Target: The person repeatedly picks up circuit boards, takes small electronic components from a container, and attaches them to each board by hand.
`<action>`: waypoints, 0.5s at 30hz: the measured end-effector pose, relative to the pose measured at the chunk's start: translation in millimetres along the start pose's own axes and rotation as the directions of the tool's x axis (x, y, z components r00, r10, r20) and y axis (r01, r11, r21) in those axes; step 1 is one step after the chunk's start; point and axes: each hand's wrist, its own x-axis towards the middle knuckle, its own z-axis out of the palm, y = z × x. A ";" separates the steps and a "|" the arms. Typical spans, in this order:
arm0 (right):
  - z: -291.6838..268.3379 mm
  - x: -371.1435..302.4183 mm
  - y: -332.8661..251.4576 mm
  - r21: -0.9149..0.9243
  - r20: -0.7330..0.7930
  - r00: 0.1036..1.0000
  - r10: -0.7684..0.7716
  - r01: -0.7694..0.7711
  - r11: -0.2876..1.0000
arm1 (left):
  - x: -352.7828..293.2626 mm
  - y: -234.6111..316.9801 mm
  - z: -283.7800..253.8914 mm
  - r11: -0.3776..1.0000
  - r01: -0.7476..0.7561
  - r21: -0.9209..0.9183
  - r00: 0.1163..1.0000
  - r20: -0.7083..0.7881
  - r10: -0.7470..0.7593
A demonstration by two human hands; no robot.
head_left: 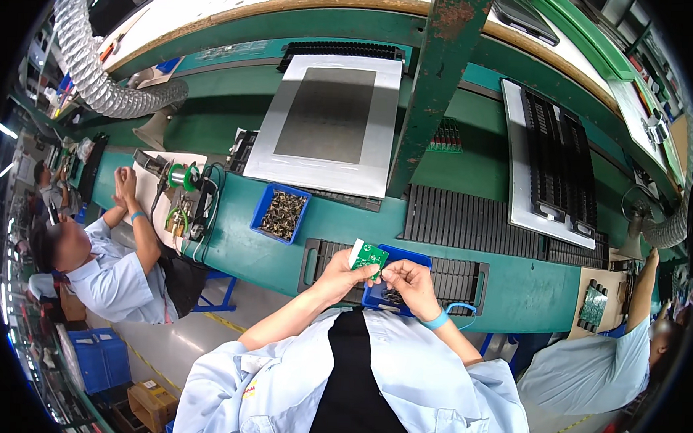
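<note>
My left hand (338,279) is closed on a small green circuit board (370,257) with a white strip along its left side, held up and tilted in front of my chest. At the board's lower right edge, my right hand (411,286) has thumb and fingers pinched together. Whatever lies between those fingertips is hidden or too small to name. A blue wristband circles my right wrist. Beneath my hands stands a blue bin (415,255) with small dark parts in it, partly covered by the hands. It overlaps a black slotted rack (459,283).
Left of my hands, another blue bin (272,237) holds many small brassy parts. Behind are a framed grey panel (323,113), black racks (461,217) and a rusty green post (435,82). Co-workers sit at both sides, the left one beside a green wire spool (181,176).
</note>
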 end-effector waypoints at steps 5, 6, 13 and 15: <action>-0.1 1.6 -3.2 0.001 -0.007 1.000 -0.005 0.005 1.000 | 0.2 5.2 3.3 0.995 0.039 -0.092 0.999 -0.011 -0.040; -0.5 1.8 -3.2 -0.003 -0.003 1.000 -0.013 0.013 1.000 | 0.4 6.1 3.9 0.993 0.046 -0.106 0.999 -0.016 -0.048; -2.0 1.5 -2.0 -0.040 0.011 1.000 -0.023 0.024 0.999 | 3.0 0.3 1.9 0.999 -0.010 0.036 1.000 -0.018 0.011; -2.8 1.4 -0.3 0.130 0.065 0.998 0.018 -0.026 0.991 | 3.4 1.3 -1.8 1.000 0.000 0.022 0.999 0.042 -0.001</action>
